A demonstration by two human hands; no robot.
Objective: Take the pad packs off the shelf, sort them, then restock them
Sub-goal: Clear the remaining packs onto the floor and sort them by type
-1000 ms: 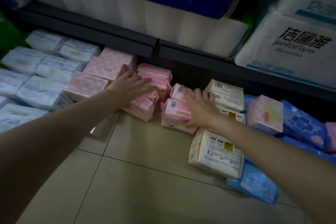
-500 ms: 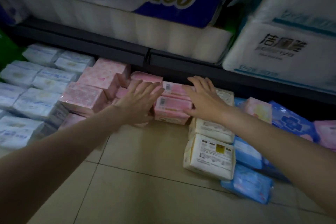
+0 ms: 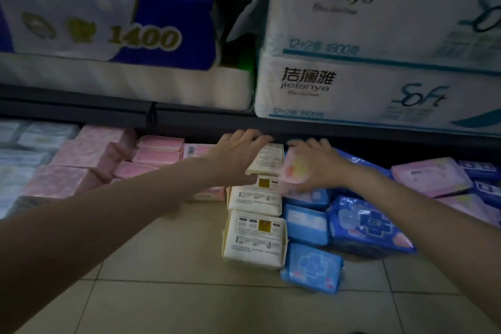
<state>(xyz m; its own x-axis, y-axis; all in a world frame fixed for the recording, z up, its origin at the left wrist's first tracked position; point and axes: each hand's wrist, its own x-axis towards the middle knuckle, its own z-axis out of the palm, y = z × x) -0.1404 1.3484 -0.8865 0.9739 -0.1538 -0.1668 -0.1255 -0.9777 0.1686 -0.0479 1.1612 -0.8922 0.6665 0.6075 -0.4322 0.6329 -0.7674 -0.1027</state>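
Head view: only view, dim.
Edges: dark shelf lip (image 3: 206,116) ran just above both hands; tissue bales (image 3: 379,89) sat on it.
Open room: bare floor tiles (image 3: 189,301) in front of the packs.
Left hand (image 3: 238,154): fingers straight, flat on the rear cream pack (image 3: 267,161).
Right hand (image 3: 317,163): fingers spread, resting on a pink pack (image 3: 294,171).
Pad packs: on the floor under the lip; pink stacks (image 3: 89,160) left, blue packs (image 3: 368,222) right, cream row between.
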